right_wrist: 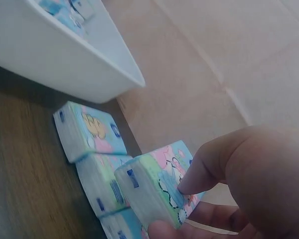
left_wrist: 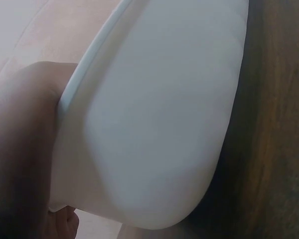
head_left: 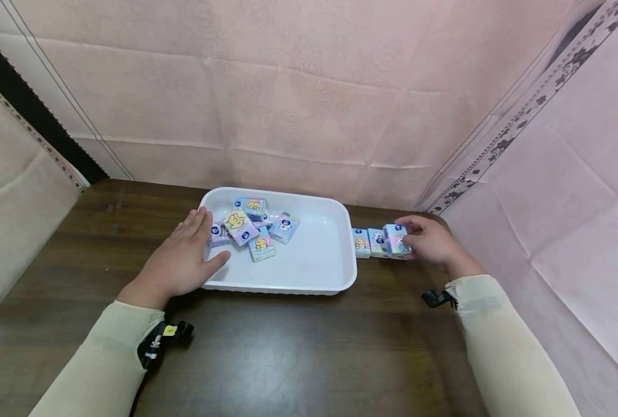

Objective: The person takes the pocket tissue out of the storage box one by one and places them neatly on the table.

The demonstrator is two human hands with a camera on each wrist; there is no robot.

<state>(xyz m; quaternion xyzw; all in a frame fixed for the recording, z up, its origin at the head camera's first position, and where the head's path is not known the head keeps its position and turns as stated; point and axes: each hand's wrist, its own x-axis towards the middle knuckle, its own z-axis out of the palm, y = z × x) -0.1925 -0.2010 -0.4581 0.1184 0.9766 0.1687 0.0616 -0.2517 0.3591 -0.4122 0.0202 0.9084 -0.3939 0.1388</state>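
The tissue pack [head_left: 398,239] sits at the far end of a short row of packs [head_left: 369,242] just right of the tray [head_left: 314,263], pinched by the right hand [head_left: 432,242], seemingly to square it against its neighbours. More loose packs [head_left: 251,229] lie jumbled in the tray's left half. The left hand [head_left: 180,260] lies flat with straight fingers over the tray's left rim, likely steadying it on the counter [head_left: 288,347].

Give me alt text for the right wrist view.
The right hand pinches a pastel tissue pack between thumb and fingers, beside two more packs lined up on the dark wooden table. A white tray sits just behind them.
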